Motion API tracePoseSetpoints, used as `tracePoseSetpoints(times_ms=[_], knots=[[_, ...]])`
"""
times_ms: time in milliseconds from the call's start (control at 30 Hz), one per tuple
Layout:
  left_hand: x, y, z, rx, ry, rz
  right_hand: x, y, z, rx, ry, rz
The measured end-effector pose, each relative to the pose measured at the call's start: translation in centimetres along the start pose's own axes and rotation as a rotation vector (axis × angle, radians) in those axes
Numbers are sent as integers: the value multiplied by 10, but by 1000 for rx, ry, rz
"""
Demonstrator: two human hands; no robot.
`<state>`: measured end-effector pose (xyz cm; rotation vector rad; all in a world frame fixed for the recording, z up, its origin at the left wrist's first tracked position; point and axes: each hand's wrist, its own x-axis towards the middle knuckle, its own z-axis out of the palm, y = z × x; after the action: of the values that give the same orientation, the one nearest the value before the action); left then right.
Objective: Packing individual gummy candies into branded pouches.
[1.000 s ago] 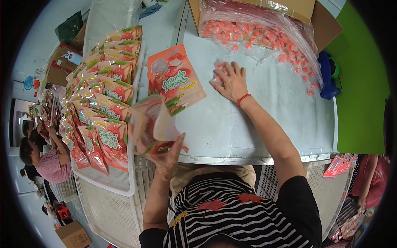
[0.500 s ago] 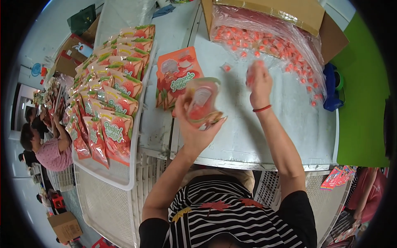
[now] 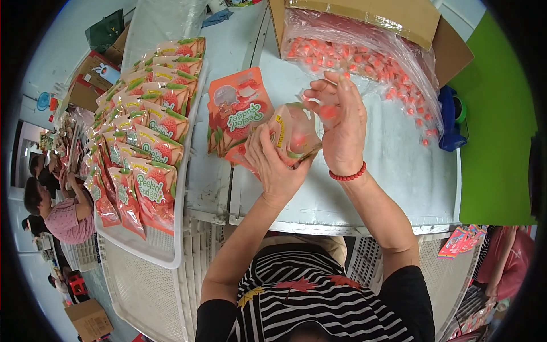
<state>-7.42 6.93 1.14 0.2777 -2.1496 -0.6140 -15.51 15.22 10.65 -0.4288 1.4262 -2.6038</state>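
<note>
My left hand (image 3: 277, 171) grips a pink and red candy pouch (image 3: 292, 126), tilted with its mouth spread toward the right. Beside that mouth is my right hand (image 3: 347, 128), palm turned left and fingers curled around a few wrapped red candies (image 3: 327, 112). Just beyond the left hand lies a stack of flat pouches (image 3: 236, 105) of the same print. Farther back, many wrapped red candies (image 3: 319, 54) spill out of a plastic-lined cardboard box (image 3: 364, 20) onto the table. How many candies the right hand holds is hidden by its fingers.
At the left, a white tray (image 3: 178, 245) carries rows of filled pouches (image 3: 149, 191). A blue tape dispenser (image 3: 450, 122) stands at the table's right edge, beside a green surface (image 3: 496, 165). A person in a pink top (image 3: 71, 219) works at far left.
My right hand has come left from near the candy pile to the pouch's mouth, bringing candies. The pouch has turned in my left hand, its mouth now facing right.
</note>
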Motion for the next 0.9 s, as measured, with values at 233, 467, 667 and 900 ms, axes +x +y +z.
tracePoseSetpoints(times_ms=[233,467,667,900], knots=[[4,-1,2,-72,-30,-42,1,-2,9,-67,-200,-30],[-4,-26,-35,-269,81,-187,50,32,-34,-452,-146,29],[-8,-30,-41,-234,-1,-194,62,137,-88,-1540,-244,-606],[5,3,-43,-235,-56,-129,70,149,-110,-1763,-402,-614]])
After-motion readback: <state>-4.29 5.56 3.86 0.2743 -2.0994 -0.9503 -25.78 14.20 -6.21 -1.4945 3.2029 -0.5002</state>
